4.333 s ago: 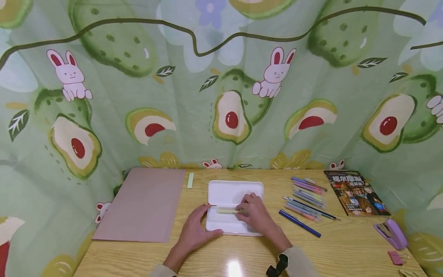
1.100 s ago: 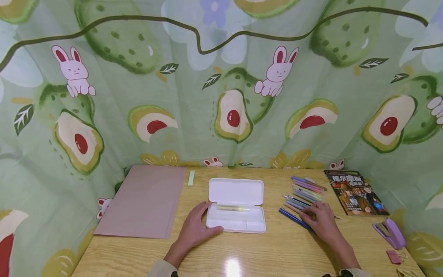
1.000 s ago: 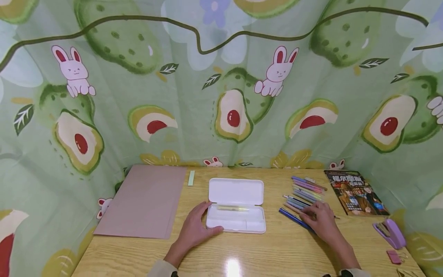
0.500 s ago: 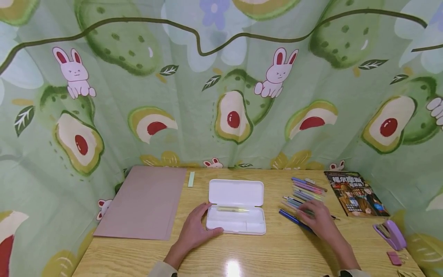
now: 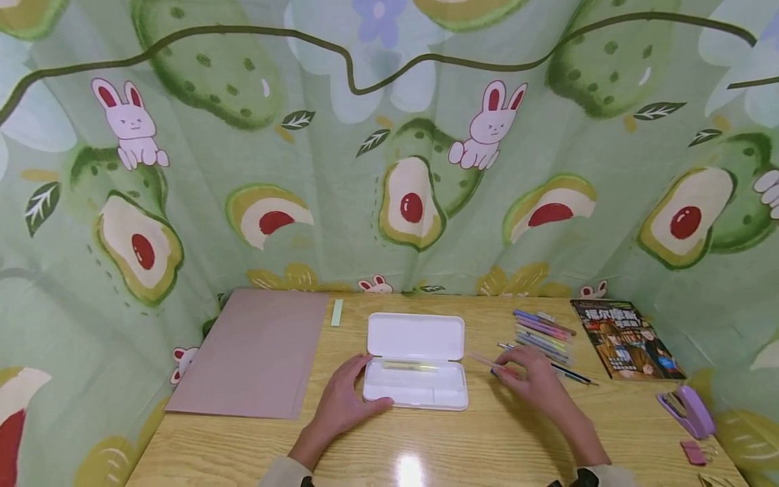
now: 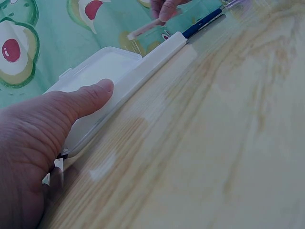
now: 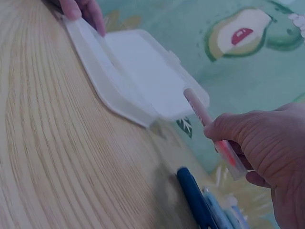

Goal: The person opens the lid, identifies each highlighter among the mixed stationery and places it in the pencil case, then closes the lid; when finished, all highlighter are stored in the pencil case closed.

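1. Gripped the open case (image 5: 408,391) by its left end with the left hand (image 5: 347,398).
2. Pinched a pink pen (image 7: 198,106) in the right hand (image 5: 535,382), aloft, right of the case.
3. Had a yellow pen (image 5: 409,366) inside the case.

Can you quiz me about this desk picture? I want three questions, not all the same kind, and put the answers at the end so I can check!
1. What is the right hand holding?
A. a green strip
B. a pink pen
C. a blue pen

2. True or false: the left hand is on the big mauve sheet.

3. Fill in the gap: the stapler between the book and the pink clip is coloured ___.

Key
1. B
2. False: it is holding the white case, which is open.
3. purple
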### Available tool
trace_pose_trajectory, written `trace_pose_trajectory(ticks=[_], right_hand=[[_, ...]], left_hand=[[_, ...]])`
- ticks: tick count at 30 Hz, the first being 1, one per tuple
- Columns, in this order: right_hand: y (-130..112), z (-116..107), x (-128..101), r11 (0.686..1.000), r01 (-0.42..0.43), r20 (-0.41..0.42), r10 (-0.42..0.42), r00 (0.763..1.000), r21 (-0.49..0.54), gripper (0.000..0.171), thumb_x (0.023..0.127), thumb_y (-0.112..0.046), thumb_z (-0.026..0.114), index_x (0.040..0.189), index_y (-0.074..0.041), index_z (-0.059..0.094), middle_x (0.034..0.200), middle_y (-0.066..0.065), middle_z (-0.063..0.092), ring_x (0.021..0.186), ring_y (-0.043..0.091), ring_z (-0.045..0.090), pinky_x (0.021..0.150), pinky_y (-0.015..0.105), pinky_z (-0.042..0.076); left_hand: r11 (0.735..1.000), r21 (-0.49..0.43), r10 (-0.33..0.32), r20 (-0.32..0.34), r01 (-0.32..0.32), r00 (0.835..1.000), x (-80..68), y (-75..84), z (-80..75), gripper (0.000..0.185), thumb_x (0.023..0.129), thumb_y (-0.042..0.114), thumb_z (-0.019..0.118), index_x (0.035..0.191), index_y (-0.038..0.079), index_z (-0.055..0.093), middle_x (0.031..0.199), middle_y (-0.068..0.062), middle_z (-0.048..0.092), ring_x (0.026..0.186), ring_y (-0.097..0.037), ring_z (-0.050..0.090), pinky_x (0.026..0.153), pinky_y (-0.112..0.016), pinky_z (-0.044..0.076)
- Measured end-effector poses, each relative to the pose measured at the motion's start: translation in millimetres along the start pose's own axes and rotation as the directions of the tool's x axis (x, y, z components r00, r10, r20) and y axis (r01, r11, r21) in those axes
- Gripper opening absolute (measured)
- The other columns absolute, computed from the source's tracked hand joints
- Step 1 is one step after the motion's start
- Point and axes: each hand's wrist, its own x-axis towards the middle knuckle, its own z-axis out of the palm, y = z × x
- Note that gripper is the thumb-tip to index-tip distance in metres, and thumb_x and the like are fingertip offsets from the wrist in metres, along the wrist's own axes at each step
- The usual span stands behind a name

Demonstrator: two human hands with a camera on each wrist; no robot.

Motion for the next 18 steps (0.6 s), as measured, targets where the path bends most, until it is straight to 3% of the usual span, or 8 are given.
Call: trace_pose_trajectory(ticks=[11, 18], right_hand=[[-29, 32, 23, 0.995, 0.052, 0.072, -0.058, 0.996, 0.090, 0.018, 0.081, -0.002, 0.088, 0.088, -0.014, 0.077, 0.088, -0.004, 0.068, 0.084, 0.020, 0.059, 0.071, 0.032, 0.048], [-40, 58, 36, 0.994, 0.065, 0.161, -0.080, 0.984, 0.093, 0.012, 0.084, -0.008, 0.088, 0.086, -0.015, 0.078, 0.089, -0.001, 0.068, 0.086, 0.018, 0.057, 0.074, 0.034, 0.048]], left_hand=[[1.000, 0.005, 0.002, 0.005, -0.002, 1.000, 0.0, -1.2, 0.4, 0.096, 0.075, 0.071, 0.083, 0.150, 0.017, 0.056, 0.154, -0.013, 0.055, 0.144, -0.038, 0.047, 0.112, -0.061, 0.042], [1.000, 0.000, -0.006, 0.004, 0.006, 1.000, 0.2, 0.2, -0.5, 0.096, 0.075, 0.070, 0.083, 0.150, 0.017, 0.057, 0.154, -0.012, 0.055, 0.144, -0.038, 0.047, 0.112, -0.062, 0.042]])
